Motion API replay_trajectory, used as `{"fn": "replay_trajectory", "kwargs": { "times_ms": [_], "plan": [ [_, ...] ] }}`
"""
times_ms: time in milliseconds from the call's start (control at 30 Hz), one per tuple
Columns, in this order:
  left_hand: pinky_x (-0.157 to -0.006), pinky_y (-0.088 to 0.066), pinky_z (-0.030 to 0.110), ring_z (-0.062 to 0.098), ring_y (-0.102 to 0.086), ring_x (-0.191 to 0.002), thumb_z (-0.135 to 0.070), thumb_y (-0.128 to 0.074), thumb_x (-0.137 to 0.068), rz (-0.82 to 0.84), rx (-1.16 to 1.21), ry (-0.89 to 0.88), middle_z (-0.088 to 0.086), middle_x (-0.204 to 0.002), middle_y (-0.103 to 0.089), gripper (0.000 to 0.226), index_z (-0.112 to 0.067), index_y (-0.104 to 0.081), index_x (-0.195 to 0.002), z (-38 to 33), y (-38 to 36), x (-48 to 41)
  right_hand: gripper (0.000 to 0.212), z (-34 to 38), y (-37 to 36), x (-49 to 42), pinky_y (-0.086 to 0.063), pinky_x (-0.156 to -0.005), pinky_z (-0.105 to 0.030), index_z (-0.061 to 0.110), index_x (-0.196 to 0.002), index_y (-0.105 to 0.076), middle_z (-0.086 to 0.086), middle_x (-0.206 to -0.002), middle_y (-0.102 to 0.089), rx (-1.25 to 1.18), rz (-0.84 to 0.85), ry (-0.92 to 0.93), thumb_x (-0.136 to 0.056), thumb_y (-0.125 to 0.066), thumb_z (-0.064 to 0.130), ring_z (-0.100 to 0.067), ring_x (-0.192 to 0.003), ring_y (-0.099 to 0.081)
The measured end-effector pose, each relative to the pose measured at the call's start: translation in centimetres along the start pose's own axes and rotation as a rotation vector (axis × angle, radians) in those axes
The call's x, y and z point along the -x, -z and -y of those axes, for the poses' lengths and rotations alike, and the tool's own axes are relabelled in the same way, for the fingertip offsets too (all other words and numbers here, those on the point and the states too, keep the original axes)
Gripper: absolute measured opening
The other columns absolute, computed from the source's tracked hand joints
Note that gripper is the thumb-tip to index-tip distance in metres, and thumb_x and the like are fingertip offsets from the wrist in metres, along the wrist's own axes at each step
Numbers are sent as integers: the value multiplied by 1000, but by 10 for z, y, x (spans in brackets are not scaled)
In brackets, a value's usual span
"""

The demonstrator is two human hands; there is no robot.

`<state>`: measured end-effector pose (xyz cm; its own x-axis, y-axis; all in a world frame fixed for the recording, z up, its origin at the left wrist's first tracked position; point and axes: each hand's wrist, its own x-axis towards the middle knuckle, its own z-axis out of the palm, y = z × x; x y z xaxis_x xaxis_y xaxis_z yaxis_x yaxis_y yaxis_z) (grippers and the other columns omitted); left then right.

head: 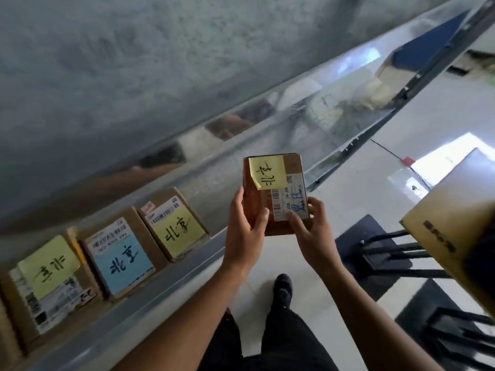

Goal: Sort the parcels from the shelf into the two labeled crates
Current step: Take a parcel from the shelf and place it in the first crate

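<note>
both hands, left hand (245, 223) and right hand (314, 226), pinch brown parcel (270, 202), thumbs pressed on top.

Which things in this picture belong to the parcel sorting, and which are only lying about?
For the job:
- held parcel, gripped by left hand and right hand
- left parcel, blue-note parcel and right parcel on the shelf

Lying about:
- black stand
- red tag on the floor
- cardboard box: perhaps a crate, cannot tell
</note>
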<state>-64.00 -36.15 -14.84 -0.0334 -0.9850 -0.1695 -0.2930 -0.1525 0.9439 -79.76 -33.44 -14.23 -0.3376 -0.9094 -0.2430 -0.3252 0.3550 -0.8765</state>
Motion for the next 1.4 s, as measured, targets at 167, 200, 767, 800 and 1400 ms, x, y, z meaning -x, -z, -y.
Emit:
{"fn": "replay_trajectory", "kwargs": {
  "times_ms": [167,200,767,800,1400],
  "plan": [
    [-83,-35,-7,10,-39,-138,-28,-60,-102,186,-87,-124,5,-159,-34,67,-21,-24,-158,-17,-20,16,87,-25,25,44,-59,-99,-49,45,-150,-35,-1,-141,-54,-140,-162,-54,-77,-72,76,-20,-128,-62],
    [-81,-35,-8,6,-37,-135,-28,-60,-102,222,-89,-133,3,-159,-34,67,-22,-24,-158,-22,-26,22,90,-28,33,52,-58,-100,-49,48,-152,-33,0,-143,-52,-151,-190,-56,-76,-73,77,-19,-129,-60],
    [-119,-36,51,15,-27,-152,-66,-40,-93,712,-297,-550,-9,-164,-30,64,-35,-37,-149,-128,-232,199,70,-122,273,262,-64,-89,-45,51,-152,-36,-8,-141,-49,-455,-842,28,-90,-70,46,-24,-126,-63],
    [-120,-35,51,15,-24,-153,-66,-40,-93,723,-312,-589,-9,-164,-30,64,-34,-38,-149,-132,-245,213,70,-131,288,276,-64,-88,-46,53,-151,-36,-8,-142,-48,-455,-873,13,-90,-69,49,-24,-126,-62],
    [-125,9,43,19,0,-158,-63,-37,-95,703,-491,-903,-8,-168,-21,62,-35,-42,-150,-202,-414,262,63,-191,447,303,-64,-89,-43,49,-153,-34,-3,-146,-40,-309,-1104,52,-99,-65,38,-7,-124,-59]
  ]
}}
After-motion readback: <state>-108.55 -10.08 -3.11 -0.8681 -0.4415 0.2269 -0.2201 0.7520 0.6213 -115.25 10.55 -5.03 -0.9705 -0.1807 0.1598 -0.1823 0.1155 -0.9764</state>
